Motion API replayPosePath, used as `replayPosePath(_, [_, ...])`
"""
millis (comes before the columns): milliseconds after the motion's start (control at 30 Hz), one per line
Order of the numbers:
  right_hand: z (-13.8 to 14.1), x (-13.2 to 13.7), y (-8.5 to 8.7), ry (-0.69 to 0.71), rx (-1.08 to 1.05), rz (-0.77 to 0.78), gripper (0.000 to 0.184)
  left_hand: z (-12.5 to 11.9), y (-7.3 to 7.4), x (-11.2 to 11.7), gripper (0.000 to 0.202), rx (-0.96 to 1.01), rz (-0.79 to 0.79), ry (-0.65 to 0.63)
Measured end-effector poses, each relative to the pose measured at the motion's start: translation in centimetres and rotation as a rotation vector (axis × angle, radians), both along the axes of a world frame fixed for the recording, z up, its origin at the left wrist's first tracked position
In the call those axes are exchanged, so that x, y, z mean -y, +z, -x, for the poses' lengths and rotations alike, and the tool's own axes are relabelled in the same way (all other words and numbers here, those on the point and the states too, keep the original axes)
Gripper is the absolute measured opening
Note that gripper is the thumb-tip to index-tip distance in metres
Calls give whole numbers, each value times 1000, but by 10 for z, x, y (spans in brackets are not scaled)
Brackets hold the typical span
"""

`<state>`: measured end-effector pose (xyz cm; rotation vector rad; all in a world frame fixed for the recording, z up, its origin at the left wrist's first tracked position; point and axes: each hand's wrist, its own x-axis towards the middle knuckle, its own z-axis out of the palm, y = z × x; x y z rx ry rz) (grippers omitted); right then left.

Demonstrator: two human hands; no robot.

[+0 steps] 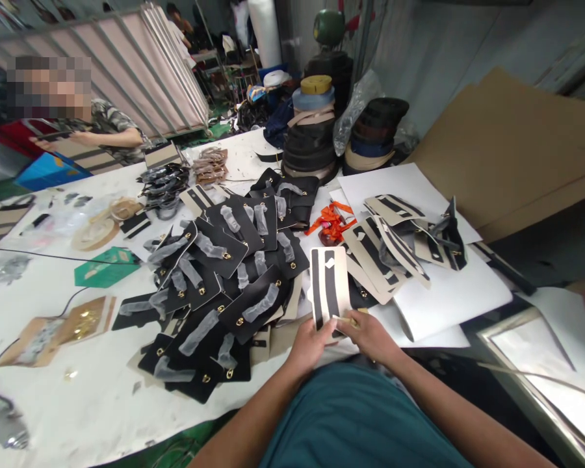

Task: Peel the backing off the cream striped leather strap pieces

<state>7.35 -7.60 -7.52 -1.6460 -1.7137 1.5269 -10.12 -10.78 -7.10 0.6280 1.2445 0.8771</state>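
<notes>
Right in front of me is a beige panel [342, 279] with two black stripes and a small white cutout mark near its top. My left hand [312, 344] is closed on its lower edge, thumb on top. At the lower right corner, my right hand [368, 333] is closed around a thin, light tan stick-like piece [357, 317], its pale tip near the left thumb. What exactly that piece is cannot be made out. To the left lies a heap of black leather panels [234, 244] with plastic-wrapped handles and gold hardware. On the right, more striped beige panels [373, 257] are piled loosely.
An orange ribbon bundle [332, 224] lies beyond the panel. Rolls of strap [312, 130] are stacked at the back. Left are a green piece [106, 267], a tray of gold fittings [85, 320] and a cable. Another person [112, 127] works across the table; cardboard [511, 149] leans right.
</notes>
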Motion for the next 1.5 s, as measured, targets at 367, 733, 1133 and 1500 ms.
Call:
replayPosePath(367, [-14, -8, 34, 112, 61, -274, 36, -36, 28, -29, 21, -175, -14, 155])
replayPosePath(733, [-43, 9, 107, 430, -24, -677, 35, -115, 83, -132, 34, -36, -142, 147])
replayPosePath(1133, [-75, -3, 94, 110, -83, -126, 33, -121, 57, -172, 61, -287, -532, -15])
replayPosePath(1500, [-12, -8, 87, 137, -136, -16, 40, 114, -15, -42, 54, -1616, -516, -273])
